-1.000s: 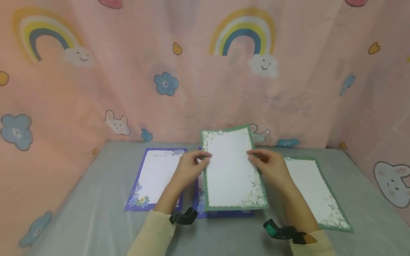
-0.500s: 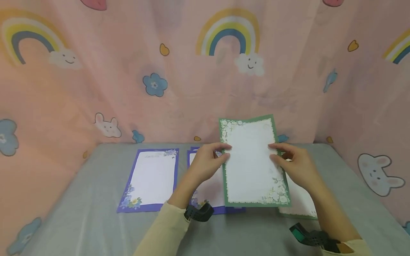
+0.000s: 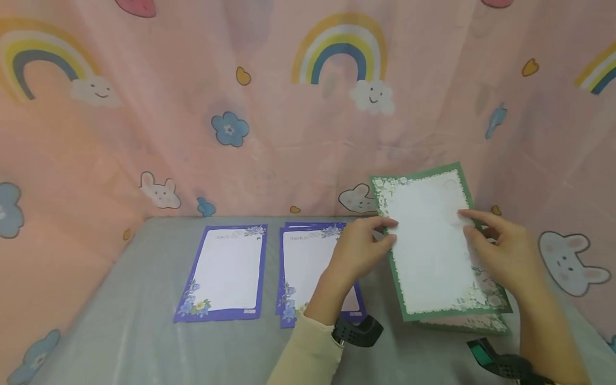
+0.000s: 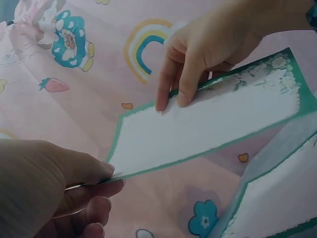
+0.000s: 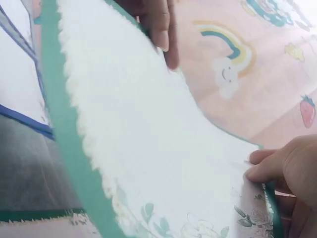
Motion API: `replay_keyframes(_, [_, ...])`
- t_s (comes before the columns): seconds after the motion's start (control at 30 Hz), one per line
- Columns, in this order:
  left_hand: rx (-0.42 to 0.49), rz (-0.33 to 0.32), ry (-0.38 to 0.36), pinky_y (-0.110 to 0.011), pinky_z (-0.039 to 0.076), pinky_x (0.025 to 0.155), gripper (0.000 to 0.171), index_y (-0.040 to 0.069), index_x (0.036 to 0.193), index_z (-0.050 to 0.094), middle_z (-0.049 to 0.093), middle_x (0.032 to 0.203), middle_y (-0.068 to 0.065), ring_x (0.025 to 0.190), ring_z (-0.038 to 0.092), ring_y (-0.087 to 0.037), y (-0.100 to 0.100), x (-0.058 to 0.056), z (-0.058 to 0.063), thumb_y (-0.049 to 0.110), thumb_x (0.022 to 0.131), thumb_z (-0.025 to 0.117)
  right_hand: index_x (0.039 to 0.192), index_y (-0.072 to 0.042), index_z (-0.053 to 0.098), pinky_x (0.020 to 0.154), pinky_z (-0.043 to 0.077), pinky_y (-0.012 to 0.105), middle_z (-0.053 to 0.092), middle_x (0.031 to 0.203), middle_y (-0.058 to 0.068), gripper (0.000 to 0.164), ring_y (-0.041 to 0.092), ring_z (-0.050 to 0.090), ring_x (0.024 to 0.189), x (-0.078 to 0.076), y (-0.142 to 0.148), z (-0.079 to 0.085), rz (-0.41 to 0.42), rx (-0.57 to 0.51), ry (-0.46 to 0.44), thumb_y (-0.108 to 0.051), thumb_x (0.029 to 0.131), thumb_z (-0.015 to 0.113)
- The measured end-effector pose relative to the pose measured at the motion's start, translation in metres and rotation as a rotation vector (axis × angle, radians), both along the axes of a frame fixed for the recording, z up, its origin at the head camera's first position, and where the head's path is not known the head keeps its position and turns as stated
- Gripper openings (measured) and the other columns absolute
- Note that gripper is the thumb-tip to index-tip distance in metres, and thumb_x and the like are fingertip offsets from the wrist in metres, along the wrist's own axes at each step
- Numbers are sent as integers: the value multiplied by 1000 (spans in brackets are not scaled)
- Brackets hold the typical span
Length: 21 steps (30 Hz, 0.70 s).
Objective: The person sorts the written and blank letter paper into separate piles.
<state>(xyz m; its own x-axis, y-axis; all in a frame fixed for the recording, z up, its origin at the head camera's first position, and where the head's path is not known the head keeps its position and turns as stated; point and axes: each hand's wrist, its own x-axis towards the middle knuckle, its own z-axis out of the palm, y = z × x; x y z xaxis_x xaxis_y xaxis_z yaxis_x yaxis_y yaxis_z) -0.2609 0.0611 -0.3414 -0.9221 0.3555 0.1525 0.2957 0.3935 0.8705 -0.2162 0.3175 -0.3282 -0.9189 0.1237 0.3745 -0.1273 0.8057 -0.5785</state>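
Left hand (image 3: pixel 358 248): grip pinching the left edge of the raised green-bordered sheet (image 3: pixel 428 246).
Right hand (image 3: pixel 505 251): grip pinching that sheet's right edge.
Raised green-bordered sheet: tilted, held above a lower green-bordered sheet (image 3: pixel 481 325), partly hiding it.
Surface (image 3: pixel 216 353): grey, also carrying a single purple-bordered sheet (image 3: pixel 231 272) and, nearer the left hand, two overlapping purple-bordered sheets (image 3: pixel 308 270).
Backdrop (image 3: pixel 289 160): pink, rainbow-printed cloth.
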Motion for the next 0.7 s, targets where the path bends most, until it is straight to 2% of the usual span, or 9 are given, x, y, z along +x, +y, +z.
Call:
replay_keyframes(0.07, [8,3,-13,-23,45,53,27,27,124,72,70,102,8,61,55,-4,6,2,-5,24,98,68,139,-12,61,35,29,28,62,54,2,39,10,25,35,1,6,0,-17,15,-7,-25,103,56])
replay_keyframes(0.1, [10,7,-13,-23,43,51,28,27,124,72,70,96,7,59,54,-5,8,3,-8,23,97,68,140,-12,61,35,29,28,63,55,3,39,10,25,35,1,9,-1,-17,23,-9,-26,103,56])
replay_keyframes(0.3, [28,29,19,-22,36,46,27,26,123,72,67,82,5,51,44,-5,17,5,-29,21,97,69,137,-12,63,37,29,28,71,85,27,36,10,26,37,-1,13,-11,-7,104,-15,-22,103,56])
replay_keyframes(0.37, [48,41,43,-21,36,45,26,24,121,73,64,83,5,49,42,-3,20,6,-36,20,96,69,134,-10,65,36,28,27,71,94,31,35,9,25,37,-2,13,-15,-8,143,-7,-19,102,57])
replay_keyframes(0.47, [77,84,107,-19,35,42,23,21,117,75,61,80,2,47,38,-1,27,7,-44,17,95,69,132,-7,66,36,27,27,70,96,34,34,8,24,37,-4,12,-18,-9,171,-6,-16,101,56])
replay_keyframes(0.57, [85,126,170,-17,34,42,21,20,113,76,64,87,2,46,37,1,33,6,-49,14,95,69,133,-6,65,36,28,27,70,98,35,35,9,25,37,-5,14,-20,-12,159,-22,-17,101,54])
replay_keyframes(0.63, [77,132,181,-16,35,43,21,20,112,77,68,94,2,47,36,3,35,5,-52,13,94,68,133,-7,65,36,28,27,70,99,35,35,9,26,37,-4,16,-19,-19,152,-30,-17,102,54])
replay_keyframes(0.7, [67,125,179,-16,34,43,22,20,112,77,71,101,1,47,36,3,37,4,-54,12,94,68,134,-7,64,36,29,27,71,92,32,35,9,26,37,-5,18,-19,-24,153,-39,-17,102,53])
